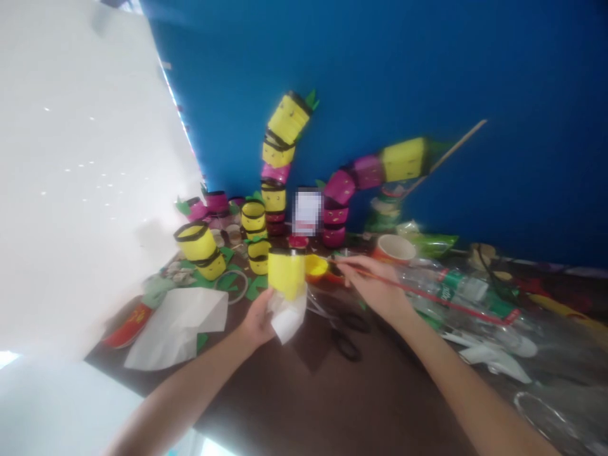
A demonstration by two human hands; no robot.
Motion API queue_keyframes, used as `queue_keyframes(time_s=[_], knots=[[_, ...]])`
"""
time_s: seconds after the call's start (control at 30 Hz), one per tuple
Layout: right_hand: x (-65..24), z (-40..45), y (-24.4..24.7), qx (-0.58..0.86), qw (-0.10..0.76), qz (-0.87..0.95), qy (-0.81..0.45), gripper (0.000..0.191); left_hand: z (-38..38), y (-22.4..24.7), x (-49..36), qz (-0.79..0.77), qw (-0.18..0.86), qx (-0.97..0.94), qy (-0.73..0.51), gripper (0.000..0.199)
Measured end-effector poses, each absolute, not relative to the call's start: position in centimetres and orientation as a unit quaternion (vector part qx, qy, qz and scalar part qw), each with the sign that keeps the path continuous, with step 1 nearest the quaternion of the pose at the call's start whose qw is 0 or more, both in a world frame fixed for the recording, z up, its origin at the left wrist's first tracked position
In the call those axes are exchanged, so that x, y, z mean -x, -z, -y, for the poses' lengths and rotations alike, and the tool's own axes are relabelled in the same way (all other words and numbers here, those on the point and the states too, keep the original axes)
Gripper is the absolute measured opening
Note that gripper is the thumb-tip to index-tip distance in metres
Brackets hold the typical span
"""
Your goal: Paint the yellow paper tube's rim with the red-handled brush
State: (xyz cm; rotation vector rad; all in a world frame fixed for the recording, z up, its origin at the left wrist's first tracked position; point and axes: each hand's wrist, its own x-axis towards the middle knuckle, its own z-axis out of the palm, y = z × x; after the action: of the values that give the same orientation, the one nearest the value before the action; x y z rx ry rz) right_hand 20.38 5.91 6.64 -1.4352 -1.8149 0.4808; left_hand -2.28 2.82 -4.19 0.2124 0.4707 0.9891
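My left hand (260,316) grips a yellow-painted cup (285,273) with a dark rim, with white tissue (289,320) around its lower part. It stays upright in front of my chest. My right hand (368,278) is closed around a long red-handled paintbrush (427,293), whose tip points left, close to the cup. Just behind the tip sits a small container of yellow paint (316,266). Whether the bristles touch the cup or the paint I cannot tell. Black-handled scissors (346,342) lie on the table between my forearms.
Yellow and magenta painted cups with faces form a curved stack (274,196) and another stack (339,187) against the blue wall (380,76). Right are a paper cup (396,248) and clear plastic bottles (465,288). Left lie white paper (178,326), a tape roll (232,287) and a red bottle (127,326).
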Motion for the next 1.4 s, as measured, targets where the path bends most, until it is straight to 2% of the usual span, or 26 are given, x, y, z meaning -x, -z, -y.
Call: queue_keyframes(time_s=[0.17,0.33,0.57,0.8,1.13,1.2,1.27,1.4], knots=[[-19.6,-8.1,-7.9,0.541,0.280,0.780,-0.143,0.023,-2.6,2.6,2.1,-0.273,0.832,-0.068,-0.479,0.031],[-18.6,-9.5,-8.3,0.544,0.164,0.815,-0.113,0.023,-2.4,2.1,2.0,-0.250,0.836,-0.083,-0.482,0.029],[-17.2,-10.2,-9.0,0.518,0.115,0.842,-0.102,0.020,-2.6,3.0,2.3,-0.236,0.838,-0.083,-0.486,0.030],[-16.9,-10.7,-8.1,0.511,0.104,0.847,-0.105,0.020,-2.6,2.7,2.2,-0.263,0.832,-0.068,-0.483,0.025],[-18.0,-9.8,-8.5,0.523,0.161,0.827,-0.133,0.023,-2.5,2.8,2.0,-0.271,0.828,-0.076,-0.484,0.037],[-18.5,-9.1,-8.8,0.540,0.202,0.807,-0.128,0.023,-2.5,2.6,2.0,-0.278,0.827,-0.075,-0.483,0.035],[-19.2,-8.0,-9.0,0.553,0.281,0.772,-0.139,0.023,-2.6,2.4,2.1,-0.289,0.827,-0.068,-0.477,0.033],[-20.8,-4.8,-8.4,0.558,0.401,0.682,-0.250,0.027,-3.0,2.2,2.3,-0.277,0.831,-0.069,-0.478,0.034]])
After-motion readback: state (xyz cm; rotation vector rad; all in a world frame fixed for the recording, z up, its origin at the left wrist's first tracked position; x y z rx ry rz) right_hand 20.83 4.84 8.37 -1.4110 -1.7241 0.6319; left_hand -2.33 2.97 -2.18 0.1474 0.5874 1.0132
